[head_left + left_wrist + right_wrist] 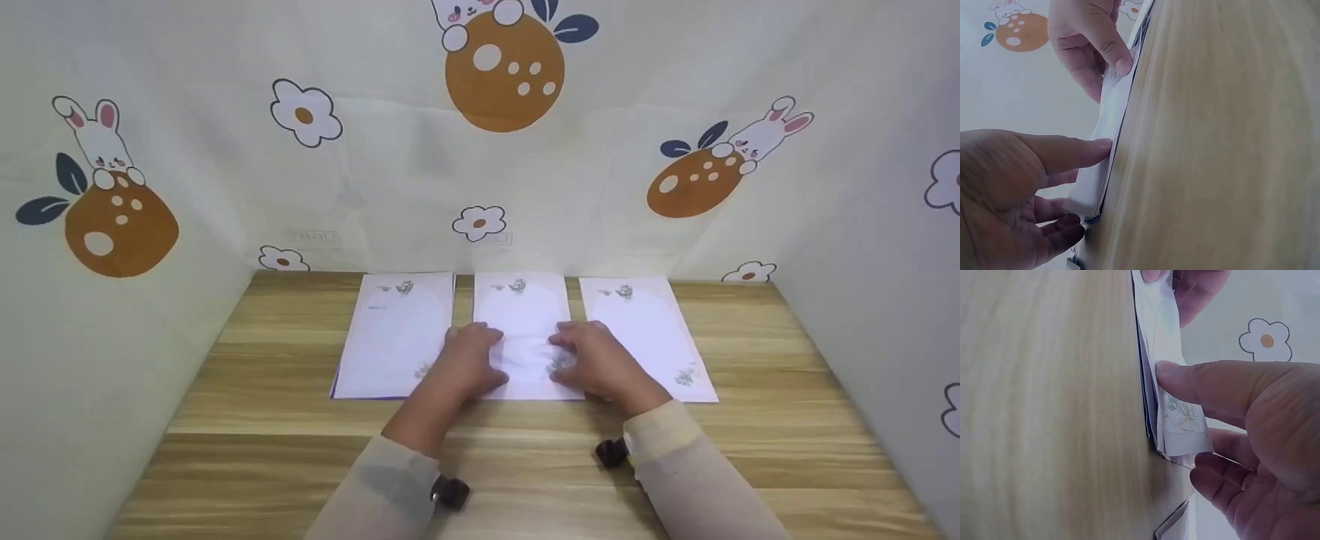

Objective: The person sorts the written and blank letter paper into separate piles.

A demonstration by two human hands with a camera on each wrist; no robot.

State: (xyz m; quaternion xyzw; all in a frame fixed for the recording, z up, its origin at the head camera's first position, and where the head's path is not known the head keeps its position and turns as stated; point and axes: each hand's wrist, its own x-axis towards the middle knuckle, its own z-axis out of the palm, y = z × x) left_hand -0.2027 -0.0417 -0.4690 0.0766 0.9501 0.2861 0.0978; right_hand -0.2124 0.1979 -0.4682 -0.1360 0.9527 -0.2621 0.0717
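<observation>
Three stacks of white printed paper lie side by side on the table. The middle paper stack (521,311) is between my two hands, its top sheet slightly creased. My left hand (472,364) grips its left edge, thumb on top of the paper (1090,183) and curled fingers by the side. From the other side my right hand (600,364) holds the right edge, thumb pressing near the small plant print; sheets (1163,326) and a dark blue bottom layer fan slightly apart there. How far the fingers reach underneath is hidden.
The left paper stack (394,341), with a purple edge below, and the right paper stack (637,322) flank the middle one. The wooden table (517,457) ends at a cloth wall (390,187) printed with rabbits, oranges and flowers, which also encloses both sides.
</observation>
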